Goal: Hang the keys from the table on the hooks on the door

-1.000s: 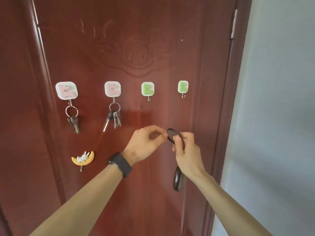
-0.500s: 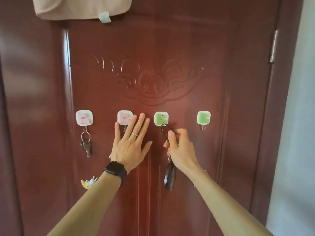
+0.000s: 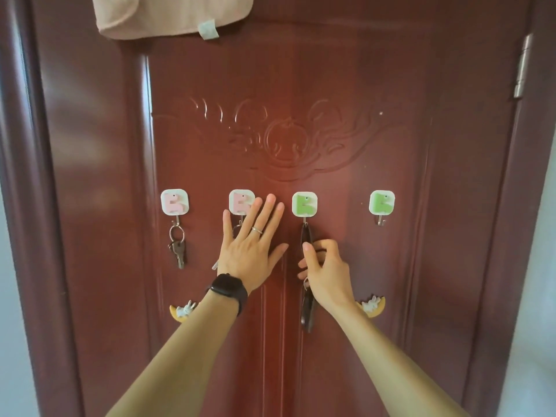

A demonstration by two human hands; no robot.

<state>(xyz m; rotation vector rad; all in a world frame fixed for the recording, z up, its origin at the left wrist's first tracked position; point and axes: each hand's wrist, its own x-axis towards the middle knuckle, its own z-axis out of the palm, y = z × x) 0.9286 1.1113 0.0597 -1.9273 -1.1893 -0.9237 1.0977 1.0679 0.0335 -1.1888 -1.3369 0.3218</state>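
Several square hooks sit in a row on the dark red door (image 3: 346,85). The far-left pink hook (image 3: 174,201) carries a key ring (image 3: 177,245). My left hand (image 3: 251,245) lies flat and open on the door, covering the keys under the second pink hook (image 3: 240,201). My right hand (image 3: 323,270) holds the dark strap of a key fob (image 3: 307,311); the strap's loop is over the metal prong of the first green hook (image 3: 304,204). The far-right green hook (image 3: 381,202) is bare.
A pink cloth (image 3: 171,15) hangs over the door's top. Two yellow moon-and-rabbit hooks (image 3: 182,311) (image 3: 373,305) sit lower on the door. A hinge (image 3: 523,67) is at the upper right, with a pale wall (image 3: 535,296) beyond.
My right hand has lifted the fob's strap onto the first green hook. My left hand went from pinching the strap to lying flat on the door. The view has tilted upward.
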